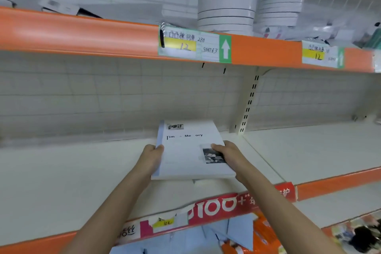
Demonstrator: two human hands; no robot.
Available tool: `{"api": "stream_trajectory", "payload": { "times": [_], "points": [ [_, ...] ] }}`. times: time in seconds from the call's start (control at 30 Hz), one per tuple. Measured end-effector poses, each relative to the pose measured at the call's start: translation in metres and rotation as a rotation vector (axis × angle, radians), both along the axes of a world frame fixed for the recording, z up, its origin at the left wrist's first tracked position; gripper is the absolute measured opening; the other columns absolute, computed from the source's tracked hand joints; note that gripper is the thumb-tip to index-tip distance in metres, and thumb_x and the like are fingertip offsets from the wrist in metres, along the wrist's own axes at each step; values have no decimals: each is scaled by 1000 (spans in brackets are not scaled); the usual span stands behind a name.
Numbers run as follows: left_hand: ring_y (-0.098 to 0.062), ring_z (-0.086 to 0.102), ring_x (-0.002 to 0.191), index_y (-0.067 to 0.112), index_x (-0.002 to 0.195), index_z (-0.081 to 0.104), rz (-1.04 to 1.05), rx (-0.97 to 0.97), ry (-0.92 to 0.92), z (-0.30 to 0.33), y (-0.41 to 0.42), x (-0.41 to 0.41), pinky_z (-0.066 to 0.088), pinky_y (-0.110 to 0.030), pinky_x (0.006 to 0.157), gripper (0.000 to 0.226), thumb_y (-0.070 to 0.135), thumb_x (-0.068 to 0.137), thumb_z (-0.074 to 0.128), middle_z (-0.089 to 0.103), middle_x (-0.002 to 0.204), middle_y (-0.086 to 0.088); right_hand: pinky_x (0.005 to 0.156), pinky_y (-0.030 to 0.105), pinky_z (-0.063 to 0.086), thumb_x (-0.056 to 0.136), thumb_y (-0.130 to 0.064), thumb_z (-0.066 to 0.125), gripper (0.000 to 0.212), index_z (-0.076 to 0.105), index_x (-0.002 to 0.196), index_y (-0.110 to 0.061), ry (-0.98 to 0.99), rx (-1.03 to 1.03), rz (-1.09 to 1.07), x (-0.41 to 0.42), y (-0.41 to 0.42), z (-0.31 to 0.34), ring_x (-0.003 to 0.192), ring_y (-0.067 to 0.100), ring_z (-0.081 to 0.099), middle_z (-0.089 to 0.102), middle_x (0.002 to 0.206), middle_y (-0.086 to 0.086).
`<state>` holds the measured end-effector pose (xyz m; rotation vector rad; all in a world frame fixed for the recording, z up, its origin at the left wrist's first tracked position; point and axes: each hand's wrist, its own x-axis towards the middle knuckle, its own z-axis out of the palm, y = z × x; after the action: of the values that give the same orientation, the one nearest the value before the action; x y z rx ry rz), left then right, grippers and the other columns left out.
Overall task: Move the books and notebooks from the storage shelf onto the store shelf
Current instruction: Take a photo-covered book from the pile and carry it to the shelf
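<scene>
We hold a pale notebook (189, 150) with both hands over the white store shelf (61, 181), whose board shows bare around it. Its cover carries the broken title "Tim Me ory", a small picture at the top and a dark photo near the right edge; a bluish strip runs down the spine. Our left hand (151, 158) grips the spine edge, thumb curled onto the cover; our right hand (228, 153) grips the opposite edge, thumb beside the photo. Whether the book touches the board we cannot tell. Above, an orange-edged shelf (82, 31) bears stacked white rolls (226, 0) and a price tag (193, 44) marked 12.
</scene>
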<state>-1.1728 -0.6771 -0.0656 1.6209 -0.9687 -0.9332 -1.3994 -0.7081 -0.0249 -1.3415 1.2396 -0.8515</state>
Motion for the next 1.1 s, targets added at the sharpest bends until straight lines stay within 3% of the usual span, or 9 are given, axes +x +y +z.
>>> {"api": "stream_trajectory", "payload": {
  "times": [0.1,0.23,0.37,0.63,0.77,0.93,1.1],
  "points": [
    [-21,43,75,8,87,45,31,10,-7,-4,2,-1,32,-32,70,19,24,97,42,43,84,-10,67,29,51,92,-26,58,24,58,108,-7,41,-5,4,0,-5,-7,75,22,66,69,94,10],
    [-21,41,75,10,86,42,46,2,-2,-5,1,3,31,-32,69,17,24,96,41,42,84,-9,63,29,51,93,-22,57,24,56,109,-6,5,9,14,6,-10,-7,72,23,65,68,95,12],
    [-22,46,76,6,90,48,51,18,-11,-1,-3,11,35,-33,69,22,27,96,42,47,85,-11,81,38,51,91,-26,59,30,57,113,-7,4,3,12,12,-13,-9,86,27,67,69,103,12],
    [-21,46,77,5,91,47,38,12,-12,4,-14,3,35,-32,70,22,26,96,42,46,86,-11,72,32,48,92,-22,58,23,58,108,-5,-66,-9,21,3,-25,-15,73,22,65,69,90,9],
    [-21,44,77,5,93,48,43,19,-13,2,-22,-13,34,-32,69,24,27,97,40,46,86,-11,57,25,47,92,-18,58,11,57,98,-9,-84,-20,41,-14,-37,-14,62,15,64,67,80,5],
    [-21,44,76,8,87,43,97,-12,-4,0,-36,-43,34,-31,69,18,22,97,40,45,84,-10,60,23,42,92,-20,58,15,60,99,-6,-5,-51,76,-38,-60,-13,68,16,62,66,87,8],
    [-20,29,61,16,64,26,201,-46,-135,-5,-48,-77,21,-30,59,36,17,96,43,29,63,-4,69,30,50,89,-17,61,20,60,100,0,97,-130,105,-61,-87,-21,78,24,65,68,92,11]
  ]
}}
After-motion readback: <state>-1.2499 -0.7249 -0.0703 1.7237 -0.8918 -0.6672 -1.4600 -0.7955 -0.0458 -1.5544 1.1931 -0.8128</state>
